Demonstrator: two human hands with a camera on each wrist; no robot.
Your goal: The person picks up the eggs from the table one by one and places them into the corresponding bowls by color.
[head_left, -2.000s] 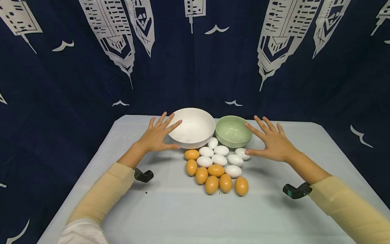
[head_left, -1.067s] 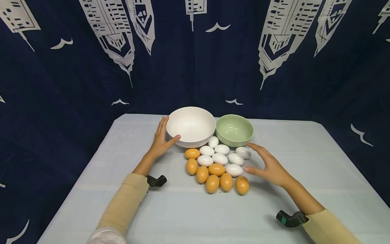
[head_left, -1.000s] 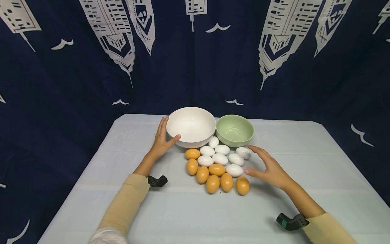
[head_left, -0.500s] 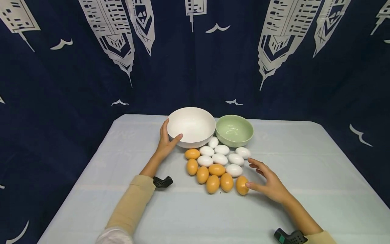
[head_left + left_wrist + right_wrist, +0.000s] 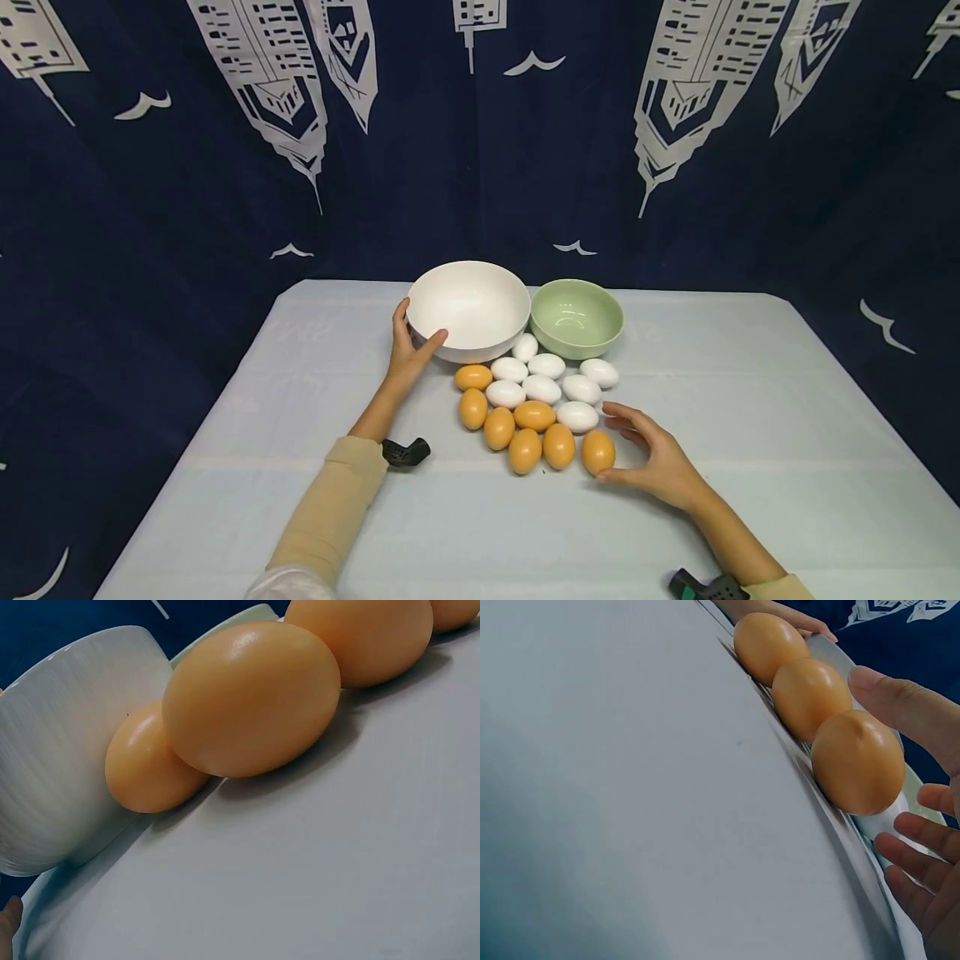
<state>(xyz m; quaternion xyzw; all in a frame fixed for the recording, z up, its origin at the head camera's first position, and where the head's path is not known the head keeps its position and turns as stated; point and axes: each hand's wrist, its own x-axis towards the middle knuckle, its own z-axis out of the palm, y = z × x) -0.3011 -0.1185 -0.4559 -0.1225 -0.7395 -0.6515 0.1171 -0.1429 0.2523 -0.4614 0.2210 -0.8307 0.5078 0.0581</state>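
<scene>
As right hand [image 5: 654, 463], unclosed, brackets orange egg [image 5: 598, 452], long axis forward, left hand [image 5: 407, 357] holds white bowl [image 5: 468, 310].

The person's left forearm [image 5: 375, 415], in a long beige fabric sleeve [image 5: 330, 508], slants up and rightward from the bottom edge, left of centre. The bare left hand [image 5: 411, 354] is near mid-frame, thumb angled up and right, fingers upward, a wide gap between. The right forearm [image 5: 727, 533] slants up and leftward from the lower right. The bare right hand [image 5: 652, 462], right of centre, points left, thumb below, fingers gently bent and well apart from it.
</scene>
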